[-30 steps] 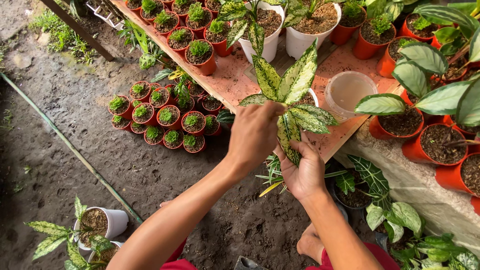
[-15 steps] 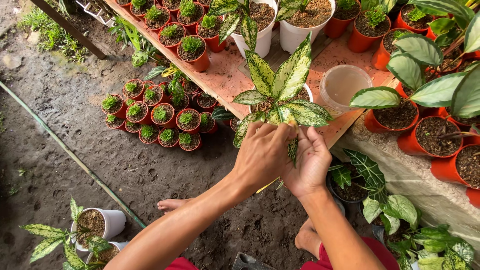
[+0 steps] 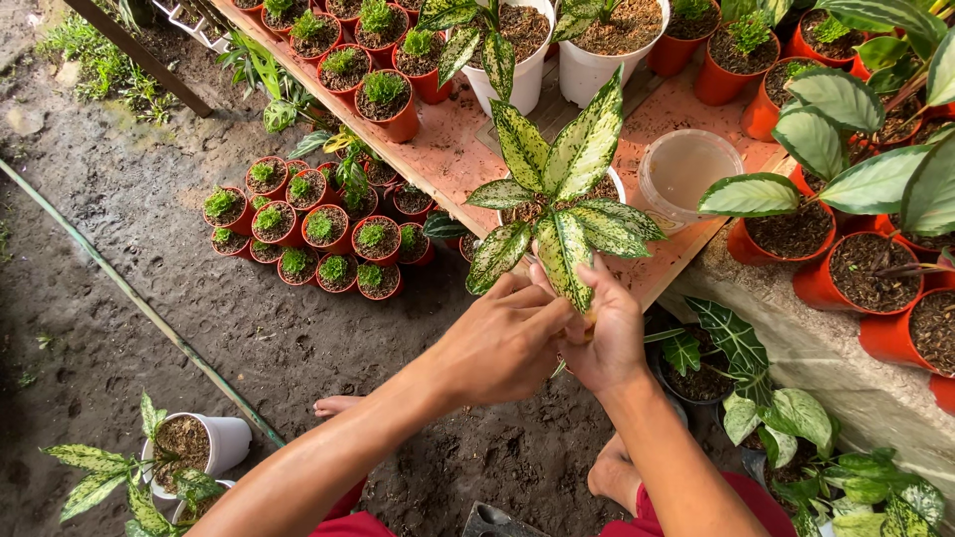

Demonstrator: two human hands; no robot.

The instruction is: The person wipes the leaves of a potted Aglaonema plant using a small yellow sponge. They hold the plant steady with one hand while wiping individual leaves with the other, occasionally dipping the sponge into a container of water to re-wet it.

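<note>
A plant with pale speckled green leaves (image 3: 557, 189) stands in a white pot at the front edge of the pink bench (image 3: 448, 159). Both hands meet just below its leaves. My left hand (image 3: 502, 343) has its fingers closed around the plant's base, by a drooping leaf. My right hand (image 3: 607, 333) is pressed against it from the right, gripping the same spot. The stem and most of the pot are hidden behind leaves and hands.
A clear empty cup (image 3: 686, 169) sits right of the plant. Orange pots (image 3: 796, 234) with broad-leaved plants line the right. Several small red pots (image 3: 318, 239) cluster on the dirt ground. White potted plants (image 3: 189, 447) stand at lower left. My bare feet (image 3: 612, 477) rest below.
The view has shifted so the plant sits a little higher and more central. Both hands have moved in closer together at the plant's base; the right hand now wraps higher around it.
</note>
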